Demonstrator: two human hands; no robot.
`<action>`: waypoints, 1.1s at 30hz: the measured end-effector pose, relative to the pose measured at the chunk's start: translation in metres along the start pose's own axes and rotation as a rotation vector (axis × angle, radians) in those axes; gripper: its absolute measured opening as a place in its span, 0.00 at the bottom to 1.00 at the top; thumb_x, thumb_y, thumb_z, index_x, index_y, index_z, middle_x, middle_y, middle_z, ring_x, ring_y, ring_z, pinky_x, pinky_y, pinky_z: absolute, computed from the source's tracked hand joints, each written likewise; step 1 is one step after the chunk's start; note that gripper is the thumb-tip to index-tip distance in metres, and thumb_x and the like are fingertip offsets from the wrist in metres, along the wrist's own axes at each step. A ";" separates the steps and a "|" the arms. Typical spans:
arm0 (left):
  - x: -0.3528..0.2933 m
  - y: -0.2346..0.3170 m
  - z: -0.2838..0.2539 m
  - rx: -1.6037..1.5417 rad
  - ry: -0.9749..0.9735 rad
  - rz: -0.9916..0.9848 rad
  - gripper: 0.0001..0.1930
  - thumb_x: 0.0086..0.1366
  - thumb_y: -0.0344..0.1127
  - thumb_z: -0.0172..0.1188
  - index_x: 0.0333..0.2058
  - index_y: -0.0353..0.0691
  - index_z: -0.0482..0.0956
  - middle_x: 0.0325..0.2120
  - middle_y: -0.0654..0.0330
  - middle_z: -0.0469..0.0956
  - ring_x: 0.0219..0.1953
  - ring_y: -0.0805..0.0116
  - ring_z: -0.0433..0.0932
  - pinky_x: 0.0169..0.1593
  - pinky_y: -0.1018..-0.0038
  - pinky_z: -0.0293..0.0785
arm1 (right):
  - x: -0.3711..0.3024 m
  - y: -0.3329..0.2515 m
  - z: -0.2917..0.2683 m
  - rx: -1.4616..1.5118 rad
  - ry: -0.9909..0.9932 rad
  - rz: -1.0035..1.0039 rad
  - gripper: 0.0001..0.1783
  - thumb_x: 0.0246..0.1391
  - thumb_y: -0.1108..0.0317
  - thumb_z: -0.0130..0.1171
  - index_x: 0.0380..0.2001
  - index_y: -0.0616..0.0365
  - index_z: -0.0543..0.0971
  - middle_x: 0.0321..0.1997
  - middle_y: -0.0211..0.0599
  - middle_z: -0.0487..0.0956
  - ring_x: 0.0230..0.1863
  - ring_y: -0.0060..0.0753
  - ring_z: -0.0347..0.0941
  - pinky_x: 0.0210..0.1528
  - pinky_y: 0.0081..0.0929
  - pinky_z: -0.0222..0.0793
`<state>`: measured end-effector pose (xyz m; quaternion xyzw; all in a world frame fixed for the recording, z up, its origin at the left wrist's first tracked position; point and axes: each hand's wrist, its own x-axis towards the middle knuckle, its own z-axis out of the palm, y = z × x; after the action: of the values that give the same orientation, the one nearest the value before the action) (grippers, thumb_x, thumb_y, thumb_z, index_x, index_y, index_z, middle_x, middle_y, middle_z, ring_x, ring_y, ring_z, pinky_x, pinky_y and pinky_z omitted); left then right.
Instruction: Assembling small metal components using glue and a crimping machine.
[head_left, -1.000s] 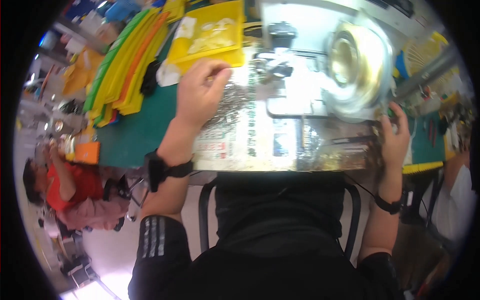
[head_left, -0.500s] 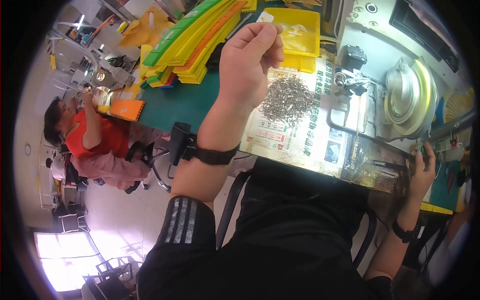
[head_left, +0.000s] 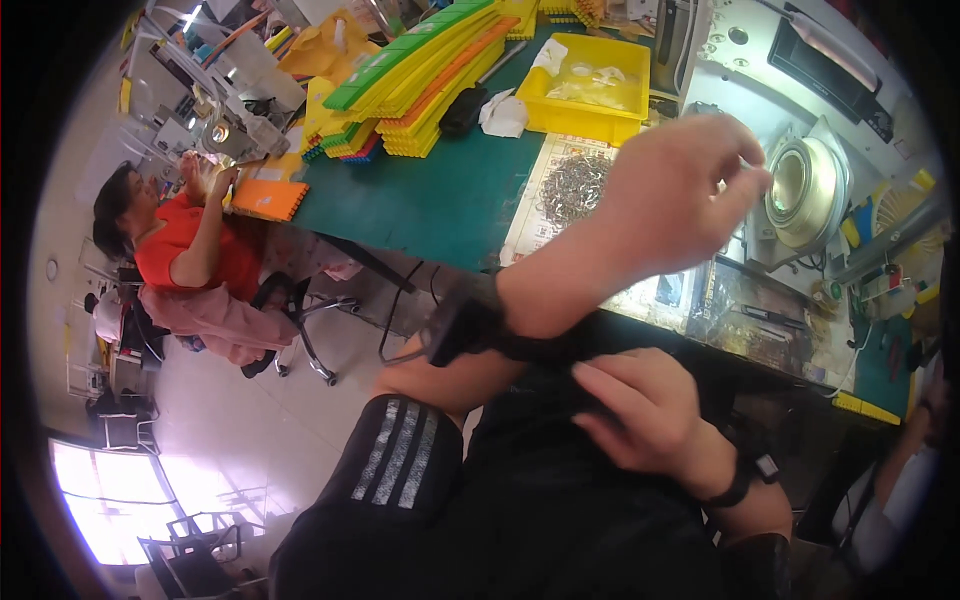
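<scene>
My left hand [head_left: 680, 190] reaches across the bench, in front of the metal machine [head_left: 745, 95] and close to its round pale disc [head_left: 795, 190]. Its fingers curl in and the tips come together by the thumb; anything between them is too small or hidden to make out. A heap of small metal pieces [head_left: 572, 190] lies on a printed paper sheet [head_left: 525, 228], partly covered by that hand and forearm. My right hand [head_left: 645, 405] is over my lap, below the left wrist. Its fingers reach leftward with the thumb apart, and nothing shows in them.
A yellow bin [head_left: 585, 120] with whitish scraps stands behind the heap. Stacked yellow, green and orange strips [head_left: 420, 85] lie on the green bench top [head_left: 420, 200], beside a crumpled white tissue [head_left: 503, 114]. A person in red [head_left: 190, 245] sits working at the far left.
My left hand has moved right, from before the yellow bin to the machine. My right hand has come from the bench's right end back over my lap. The view has shifted slightly.
</scene>
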<state>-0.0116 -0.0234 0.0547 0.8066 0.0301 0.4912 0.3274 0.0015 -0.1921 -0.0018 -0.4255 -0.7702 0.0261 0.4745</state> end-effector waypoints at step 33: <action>-0.070 -0.008 0.046 0.695 -0.816 0.581 0.10 0.51 0.41 0.67 0.29 0.43 0.80 0.28 0.62 0.78 0.33 0.64 0.78 0.32 0.71 0.70 | 0.073 0.010 -0.009 0.004 -0.381 0.248 0.32 0.37 0.60 0.81 0.47 0.57 0.80 0.46 0.38 0.83 0.47 0.41 0.81 0.48 0.32 0.75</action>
<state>-0.0079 -0.0659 -0.0177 0.9646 -0.1605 0.1732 -0.1175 0.0006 -0.1392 0.0508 -0.5033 -0.7876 0.1656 0.3147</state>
